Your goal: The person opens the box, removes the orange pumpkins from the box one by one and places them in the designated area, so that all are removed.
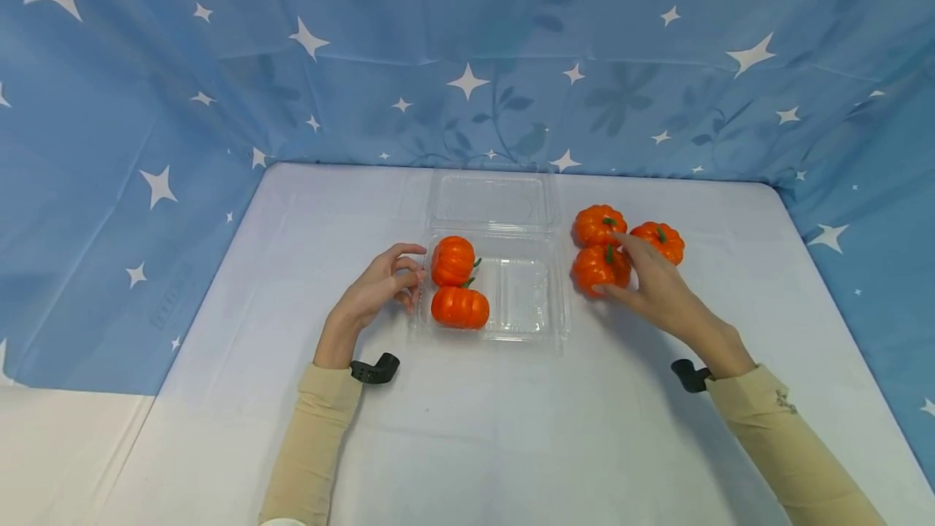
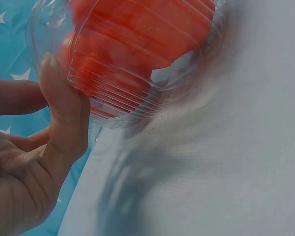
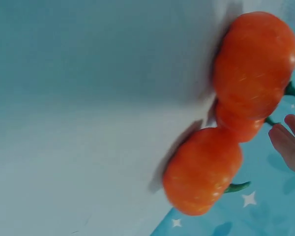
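Note:
Two small orange pumpkins, one [image 1: 452, 261] behind the other [image 1: 460, 308], lie on their sides in the left half of a clear plastic clamshell box [image 1: 522, 336]. At the box's left edge is my left hand [image 1: 380, 286], its fingers loosely bent; in the left wrist view its thumb [image 2: 64, 108] touches the clear wall. My right hand [image 1: 661, 286] reaches over the front pumpkin [image 1: 599, 269] of a group of three on the right, fingers spread around it. In the right wrist view the visible fingertips [image 3: 287, 142] are apart from the pumpkins [image 3: 255, 64].
The box's lid [image 1: 493, 200] lies folded back toward the far edge. Beside the front pumpkin are a back one [image 1: 597, 224] and a right one [image 1: 661, 240]. A white table [image 1: 497, 445] holds everything, with a blue star-patterned curtain [image 1: 467, 47] behind it.

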The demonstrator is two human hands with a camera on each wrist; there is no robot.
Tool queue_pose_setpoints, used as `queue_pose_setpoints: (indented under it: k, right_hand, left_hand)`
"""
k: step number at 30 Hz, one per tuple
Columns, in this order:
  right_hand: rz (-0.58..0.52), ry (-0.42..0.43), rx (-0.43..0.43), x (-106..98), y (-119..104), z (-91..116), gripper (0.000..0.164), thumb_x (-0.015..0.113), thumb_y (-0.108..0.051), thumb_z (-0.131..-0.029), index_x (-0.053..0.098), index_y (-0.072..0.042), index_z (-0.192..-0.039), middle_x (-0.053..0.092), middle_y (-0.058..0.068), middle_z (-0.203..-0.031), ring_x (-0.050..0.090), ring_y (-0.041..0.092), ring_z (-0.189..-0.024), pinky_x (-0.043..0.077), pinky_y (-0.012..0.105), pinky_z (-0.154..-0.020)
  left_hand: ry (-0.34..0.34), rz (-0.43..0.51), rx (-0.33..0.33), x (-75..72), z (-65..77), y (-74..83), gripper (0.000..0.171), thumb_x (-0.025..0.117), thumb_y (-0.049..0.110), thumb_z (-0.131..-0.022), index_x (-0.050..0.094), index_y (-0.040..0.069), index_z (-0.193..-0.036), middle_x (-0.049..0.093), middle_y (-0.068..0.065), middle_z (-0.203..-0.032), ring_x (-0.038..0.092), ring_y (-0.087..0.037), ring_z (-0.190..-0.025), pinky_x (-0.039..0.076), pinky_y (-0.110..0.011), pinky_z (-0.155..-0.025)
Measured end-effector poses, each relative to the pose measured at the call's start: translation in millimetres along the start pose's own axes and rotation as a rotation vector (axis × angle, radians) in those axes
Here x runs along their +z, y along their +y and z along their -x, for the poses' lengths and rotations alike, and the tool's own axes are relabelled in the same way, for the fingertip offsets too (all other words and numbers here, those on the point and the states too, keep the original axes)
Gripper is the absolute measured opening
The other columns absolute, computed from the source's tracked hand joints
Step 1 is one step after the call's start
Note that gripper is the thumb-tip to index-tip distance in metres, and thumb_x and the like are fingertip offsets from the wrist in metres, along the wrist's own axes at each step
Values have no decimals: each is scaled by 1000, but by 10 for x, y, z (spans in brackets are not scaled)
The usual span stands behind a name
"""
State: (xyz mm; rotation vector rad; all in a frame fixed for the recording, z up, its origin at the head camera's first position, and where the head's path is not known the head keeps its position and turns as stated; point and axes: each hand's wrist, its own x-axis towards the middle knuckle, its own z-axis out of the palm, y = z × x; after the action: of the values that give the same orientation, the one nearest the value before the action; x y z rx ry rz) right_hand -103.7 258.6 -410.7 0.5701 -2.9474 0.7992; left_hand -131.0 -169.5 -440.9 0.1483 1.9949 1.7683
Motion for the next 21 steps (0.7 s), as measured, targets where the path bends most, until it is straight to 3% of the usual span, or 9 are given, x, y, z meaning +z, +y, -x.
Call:
queue_pose_setpoints:
  k: [5, 21]
  right_hand:
    - [4, -17, 8, -23, -145, -40, 78, 85, -12, -85, 42, 7, -147, 52, 30, -142, 49, 48, -131, 49, 67, -101]
    - [-132, -88, -15, 8, -506, -277, 71, 80, -22, -91, 45, 3, -148, 55, 23, -144, 53, 40, -133, 47, 61, -107]
  left_hand:
    - [0, -3, -3, -4, -4, -4, 51, 53, 3, -102, 37, -1, -150, 56, -19, -105, 57, -17, -63, 56, -28, -56]
    - [1, -6, -1, -20, -11, -18, 52, 56, 6, -102, 38, -1, -150, 58, -12, -102, 56, -17, -64, 56, -27, -57]
